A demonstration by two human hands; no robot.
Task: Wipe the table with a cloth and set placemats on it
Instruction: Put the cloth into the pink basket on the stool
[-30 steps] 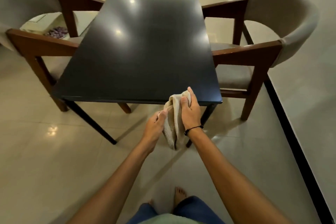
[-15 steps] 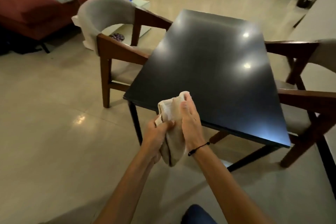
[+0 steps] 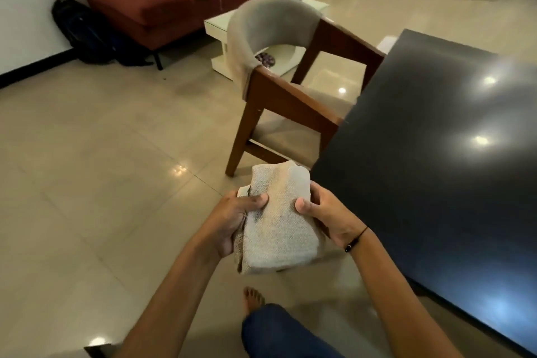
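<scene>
A beige woven cloth (image 3: 277, 221), folded into a flat pad, is held off the table between both hands, just left of the table's near corner. My left hand (image 3: 232, 221) grips its left edge with the thumb on top. My right hand (image 3: 325, 216) grips its right edge, thumb on top, a black band on the wrist. The glossy black table (image 3: 436, 168) fills the right side, with only light reflections on the part that shows. No placemats are in view.
A wooden chair with a grey curved back (image 3: 279, 67) stands at the table's left side. Behind it are a low white table (image 3: 229, 38), a red sofa (image 3: 151, 0) and a black bag (image 3: 81, 32) by the wall. Tiled floor spreads to the left; my bare foot (image 3: 252, 299) shows below.
The view has swung left, so the table now lies to the right. The cloth has come off the table edge and is now flat between both hands instead of bunched.
</scene>
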